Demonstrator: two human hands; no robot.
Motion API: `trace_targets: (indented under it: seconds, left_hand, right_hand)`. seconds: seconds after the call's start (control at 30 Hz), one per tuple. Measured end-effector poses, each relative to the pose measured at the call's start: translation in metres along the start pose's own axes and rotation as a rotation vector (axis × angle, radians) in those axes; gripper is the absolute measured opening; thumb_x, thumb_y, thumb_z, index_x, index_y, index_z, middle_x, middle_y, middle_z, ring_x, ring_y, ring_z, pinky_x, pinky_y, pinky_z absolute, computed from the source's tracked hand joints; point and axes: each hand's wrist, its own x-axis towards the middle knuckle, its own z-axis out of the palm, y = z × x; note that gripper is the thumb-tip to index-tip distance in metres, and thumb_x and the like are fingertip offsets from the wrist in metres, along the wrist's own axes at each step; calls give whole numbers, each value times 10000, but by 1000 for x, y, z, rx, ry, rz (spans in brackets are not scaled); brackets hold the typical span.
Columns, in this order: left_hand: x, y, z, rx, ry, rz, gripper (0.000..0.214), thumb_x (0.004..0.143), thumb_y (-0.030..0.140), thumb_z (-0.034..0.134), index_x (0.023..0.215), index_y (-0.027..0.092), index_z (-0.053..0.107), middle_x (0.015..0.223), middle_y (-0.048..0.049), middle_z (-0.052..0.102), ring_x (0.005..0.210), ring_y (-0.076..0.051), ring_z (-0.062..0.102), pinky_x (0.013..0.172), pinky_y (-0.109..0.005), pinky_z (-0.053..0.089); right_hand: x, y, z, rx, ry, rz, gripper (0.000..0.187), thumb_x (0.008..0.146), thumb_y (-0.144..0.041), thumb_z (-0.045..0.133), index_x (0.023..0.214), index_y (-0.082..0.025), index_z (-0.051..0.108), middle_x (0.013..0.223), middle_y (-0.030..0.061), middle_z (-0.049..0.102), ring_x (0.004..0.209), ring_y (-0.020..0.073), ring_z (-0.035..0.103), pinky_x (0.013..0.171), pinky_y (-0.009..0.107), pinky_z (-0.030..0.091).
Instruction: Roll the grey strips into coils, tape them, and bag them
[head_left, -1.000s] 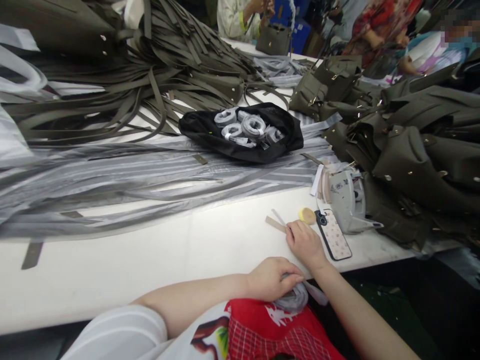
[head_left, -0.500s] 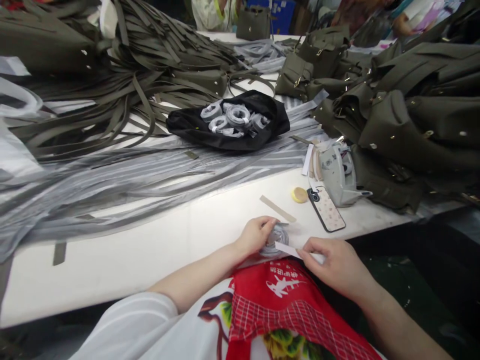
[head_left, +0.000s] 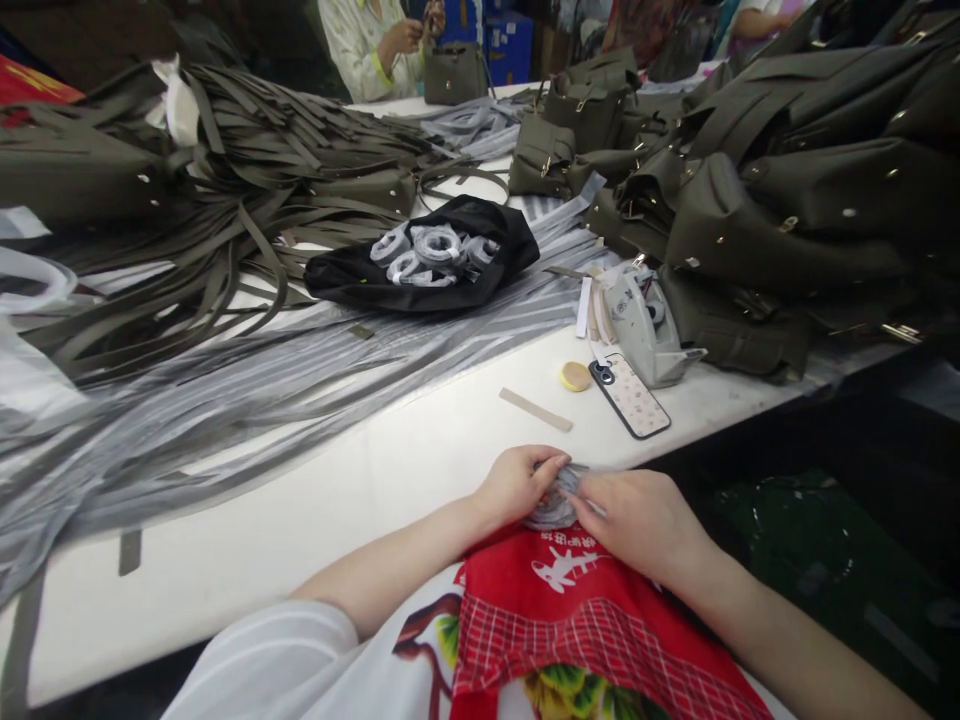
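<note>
1. Nearest of all, the red apron [head_left: 570, 595] just below both hands, and right over its top the grey coil [head_left: 551, 514], caught between those hands; whether coil and apron touch, I can't tell
2. Left hand [head_left: 517, 485] grips the coil from its left side, thumb and fingers drawn in narrow; opposite, the right hand [head_left: 637, 520] has its fingertips pinched at the coil's right edge, and whatever lies under them is hidden
3. Step in hand, by my reading: fastening the coil; the next move seems to call for a firm left hold while the right fingertips press along the edge
4. Just beyond the hands, a tan strip [head_left: 536, 410] lies on the desk [head_left: 337, 510], with a yellow-rimmed roll [head_left: 575, 377] past it and a phone [head_left: 634, 398] beyond the right hand
5. Farther out from the left hand, an open black bag [head_left: 510, 245] bears more coils [head_left: 437, 243]
6. Farthest, olive bags [head_left: 810, 210] heaped beyond the right hand, dark straps [head_left: 262, 130] beyond the left, and a co-worker [head_left: 367, 50] across the way
</note>
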Motion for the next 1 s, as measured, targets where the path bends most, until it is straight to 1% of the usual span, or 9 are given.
trace_targets:
  seconds: [0.13,0.3,0.43,0.53,0.63,0.77,0.83,0.9,1.0]
  left_hand:
    - [2,-1,9,-4,-56,31,410,908,441,464,992,139,729,873,-43,734,735,-154,624,695,-234,485]
    - [4,-5,6,107,-94,79,378,916,397,463,904,126,726,810,-43,694,726,-144,594,675,-225,467]
    - [1,1,3,180,-123,237,348,931,343,453,804,137,703,811,-51,662,783,-146,596,760,-231,462]
    - [-1,6,6,188,-171,294,378,943,372,449,761,144,690,786,-51,655,763,-139,592,772,-232,462]
    - [-4,5,11,166,-132,286,303,891,401,557,806,150,706,805,-55,667,746,-141,598,751,-238,472]
    - [-7,3,14,101,-129,352,257,876,354,587,751,156,694,828,-68,675,786,-151,615,788,-250,484]
    - [-10,5,14,76,-140,376,260,890,343,568,752,163,693,846,-72,676,818,-155,622,813,-257,487]
    - [-12,8,14,81,-126,387,269,898,343,557,745,167,692,860,-72,662,840,-154,619,824,-256,485]
    - [-13,9,13,122,-49,345,295,902,347,543,710,169,678,890,-70,621,909,-159,593,852,-252,466]
  right_hand:
    - [-1,1,16,59,-61,20,197,890,-277,587,730,-209,678,652,49,727,565,198,651,520,305,325]
    - [-14,19,13,453,-130,126,107,851,-313,656,764,-251,671,714,-32,713,626,152,639,573,255,385]
    - [-18,28,18,608,-12,235,186,860,-338,630,719,-229,685,721,-8,687,653,152,605,596,254,402]
    - [-16,31,30,724,54,294,198,825,-330,645,674,-206,676,686,3,657,631,153,578,594,258,416]
    - [-14,36,44,954,14,377,204,795,-353,658,677,-188,676,642,-2,643,592,143,545,565,250,418]
    - [-12,40,61,1239,-72,500,443,887,-506,489,708,-158,697,606,14,648,569,142,557,563,255,445]
    - [-10,35,67,1282,-91,491,481,886,-530,468,721,-147,707,604,19,655,564,147,575,554,257,459]
    - [-9,27,70,1302,-83,488,450,853,-524,520,709,-139,703,596,16,652,565,152,579,544,256,463]
    - [-10,17,70,1267,-7,511,399,848,-480,548,687,-143,688,606,10,641,583,152,562,550,249,449]
